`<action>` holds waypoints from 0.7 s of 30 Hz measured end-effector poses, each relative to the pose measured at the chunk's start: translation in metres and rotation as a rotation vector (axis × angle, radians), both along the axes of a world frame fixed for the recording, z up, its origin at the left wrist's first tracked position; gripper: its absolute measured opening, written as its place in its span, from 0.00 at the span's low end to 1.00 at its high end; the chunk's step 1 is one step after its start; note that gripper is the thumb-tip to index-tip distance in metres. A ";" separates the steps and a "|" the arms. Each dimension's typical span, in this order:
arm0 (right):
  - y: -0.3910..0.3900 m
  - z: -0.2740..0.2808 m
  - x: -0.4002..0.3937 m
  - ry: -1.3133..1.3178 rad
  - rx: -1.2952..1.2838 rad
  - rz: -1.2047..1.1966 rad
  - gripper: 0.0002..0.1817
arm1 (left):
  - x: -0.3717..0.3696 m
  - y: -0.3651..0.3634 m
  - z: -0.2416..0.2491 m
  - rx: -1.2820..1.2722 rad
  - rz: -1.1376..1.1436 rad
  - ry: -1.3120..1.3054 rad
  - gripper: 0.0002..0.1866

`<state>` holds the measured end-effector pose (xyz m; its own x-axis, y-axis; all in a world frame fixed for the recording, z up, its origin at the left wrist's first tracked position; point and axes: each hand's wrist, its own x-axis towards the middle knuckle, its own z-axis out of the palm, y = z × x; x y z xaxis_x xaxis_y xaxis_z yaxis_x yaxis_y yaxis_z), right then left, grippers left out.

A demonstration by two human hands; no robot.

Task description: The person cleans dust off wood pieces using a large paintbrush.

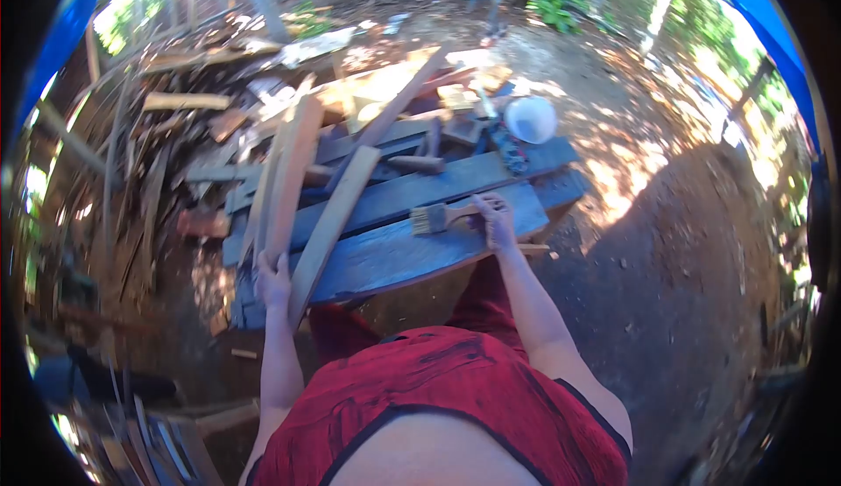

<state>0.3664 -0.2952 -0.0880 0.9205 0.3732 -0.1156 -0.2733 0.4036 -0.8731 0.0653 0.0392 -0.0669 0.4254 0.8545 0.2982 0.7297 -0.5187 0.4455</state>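
Fingers of the right hand are curled around the handle of a paint brush, so they are closed on it. Fingers of the left hand are wrapped around the near end of a long wood plank, holding it tight.

Biggest of all is the dirt ground, brown with spots of sun on it. On the left side there is a big messy pile of scrap wood.

Next comes the surface, made of wide blue boards, just in front of the person. The brush lies flat on its front board, with the bristles pointing left. The right hand is at the handle end.

The long plank rests on the left part of the surface and points away from the person. A second plank lies just beside it, leaning across the blue boards.

At the far right end of the surface sits a white hard hat. Near it are small wood blocks and other small things, too blurry to tell.

The person wears a red shirt.
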 end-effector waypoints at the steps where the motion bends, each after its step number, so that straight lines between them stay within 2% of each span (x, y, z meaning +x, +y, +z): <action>1: -0.001 -0.003 0.001 0.007 0.004 0.001 0.08 | 0.003 -0.009 0.007 -0.023 0.013 0.033 0.35; 3: -0.003 0.001 0.000 -0.009 0.015 0.017 0.10 | 0.005 -0.014 0.003 -0.039 -0.002 0.072 0.36; 5: -0.003 0.001 -0.001 -0.024 0.020 -0.004 0.10 | 0.002 -0.006 -0.011 0.083 -0.033 0.011 0.39; 10: -0.002 -0.006 -0.002 -0.066 0.072 -0.006 0.10 | 0.002 0.001 -0.020 0.037 -0.117 -0.018 0.44; 14: 0.000 -0.010 -0.005 -0.144 0.065 0.012 0.09 | 0.009 -0.026 0.001 0.033 -0.078 0.115 0.47; 16: 0.000 -0.010 -0.005 -0.194 0.053 0.017 0.09 | 0.021 -0.054 0.009 0.002 0.119 0.389 0.45; 19: -0.005 -0.007 -0.006 -0.179 0.049 0.061 0.08 | 0.029 -0.069 -0.009 -0.006 0.169 0.509 0.42; 21: -0.003 -0.013 -0.003 -0.292 -0.022 0.036 0.09 | 0.033 -0.079 -0.011 0.004 0.154 0.532 0.41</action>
